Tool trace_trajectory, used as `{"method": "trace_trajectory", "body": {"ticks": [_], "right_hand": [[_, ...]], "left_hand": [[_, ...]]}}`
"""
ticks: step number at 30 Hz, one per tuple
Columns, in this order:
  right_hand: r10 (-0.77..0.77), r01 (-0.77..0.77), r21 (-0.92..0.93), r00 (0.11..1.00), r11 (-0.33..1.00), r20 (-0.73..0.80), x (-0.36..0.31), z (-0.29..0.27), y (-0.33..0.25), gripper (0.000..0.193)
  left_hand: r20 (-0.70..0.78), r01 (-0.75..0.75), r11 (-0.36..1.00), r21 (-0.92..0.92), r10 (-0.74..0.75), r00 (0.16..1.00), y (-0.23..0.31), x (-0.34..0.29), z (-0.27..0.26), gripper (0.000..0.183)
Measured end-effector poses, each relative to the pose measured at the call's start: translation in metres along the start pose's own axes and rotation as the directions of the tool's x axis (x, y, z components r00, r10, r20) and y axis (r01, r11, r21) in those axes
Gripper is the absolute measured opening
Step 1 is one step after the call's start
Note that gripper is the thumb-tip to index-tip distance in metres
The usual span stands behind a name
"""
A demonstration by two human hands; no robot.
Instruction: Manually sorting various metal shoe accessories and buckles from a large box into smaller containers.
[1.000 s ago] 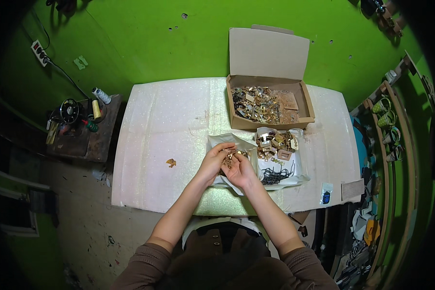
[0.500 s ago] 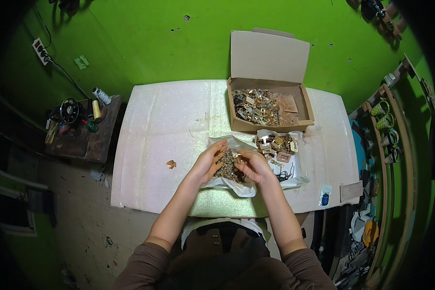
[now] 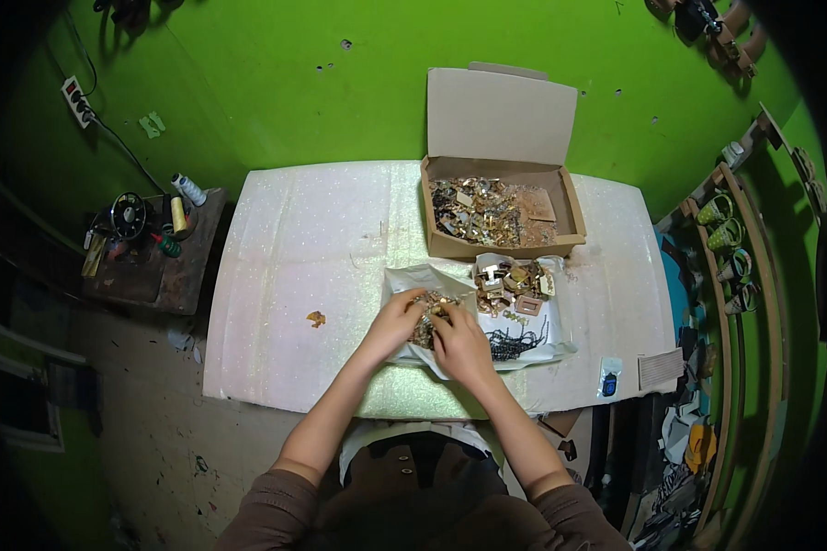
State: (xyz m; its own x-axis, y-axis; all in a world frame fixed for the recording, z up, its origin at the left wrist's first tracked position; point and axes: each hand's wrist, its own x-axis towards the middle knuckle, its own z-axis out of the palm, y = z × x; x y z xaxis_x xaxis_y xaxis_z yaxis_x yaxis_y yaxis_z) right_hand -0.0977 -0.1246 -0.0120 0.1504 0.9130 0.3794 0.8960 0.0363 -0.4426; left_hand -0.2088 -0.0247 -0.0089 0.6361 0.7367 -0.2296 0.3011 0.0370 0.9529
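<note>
Small gold and silver-coloured metal pieces [image 3: 423,338] are heaped in a tray lined with white paper [image 3: 401,280] near the middle of the table. On the heap's left side lies my left hand [image 3: 397,323], its fingers stretched over the pieces and the tips partly hidden. My right hand [image 3: 463,345] reaches in from the right, fingers bent down onto the heap by a small yellowish piece; whatever they grip is too small to make out. Beside it, a second white tray [image 3: 560,335] holds several buckles [image 3: 527,304] and dark beaded strands [image 3: 516,343].
Behind the trays stands an open cardboard box [image 3: 496,247] full of small metal fittings. An orange-brown scrap [image 3: 315,319] lies to the left. At the table's right edge are a small packet with a dark blue item [image 3: 608,378] and a grey card [image 3: 660,368]. Thread spools [image 3: 188,189] stand far left.
Both hands have drawn closer together over the heap. My right hand has moved left, its fingers now down among the pieces, uncovering the dark strands. The whole view has shifted slightly.
</note>
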Motion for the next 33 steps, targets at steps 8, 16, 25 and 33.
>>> {"method": "trace_trajectory", "body": {"ticks": [8,16,25,33], "right_hand": [[0.012,0.014,0.163,0.987,0.987,-0.158,-0.006,-0.032,0.021,0.024],[0.148,-0.182,0.394,0.982,0.901,0.114,-0.031,-0.05,0.069,0.024],[0.135,-0.449,0.613,0.862,0.65,0.489,0.023,-0.118,0.173,0.021],[0.128,-0.264,0.487,0.947,0.833,0.294,0.16,-0.123,0.272,0.026]], "left_hand": [[-0.059,-0.107,0.975,-0.193,0.097,0.994,0.021,0.007,0.02,0.032],[-0.148,-0.061,0.981,-0.184,0.034,0.988,0.023,0.028,0.067,0.032],[-0.28,-0.243,0.967,-0.073,0.214,0.936,0.056,0.088,0.113,0.026],[-0.164,-0.223,0.919,0.324,0.287,0.944,0.082,0.164,0.116,0.027]]}}
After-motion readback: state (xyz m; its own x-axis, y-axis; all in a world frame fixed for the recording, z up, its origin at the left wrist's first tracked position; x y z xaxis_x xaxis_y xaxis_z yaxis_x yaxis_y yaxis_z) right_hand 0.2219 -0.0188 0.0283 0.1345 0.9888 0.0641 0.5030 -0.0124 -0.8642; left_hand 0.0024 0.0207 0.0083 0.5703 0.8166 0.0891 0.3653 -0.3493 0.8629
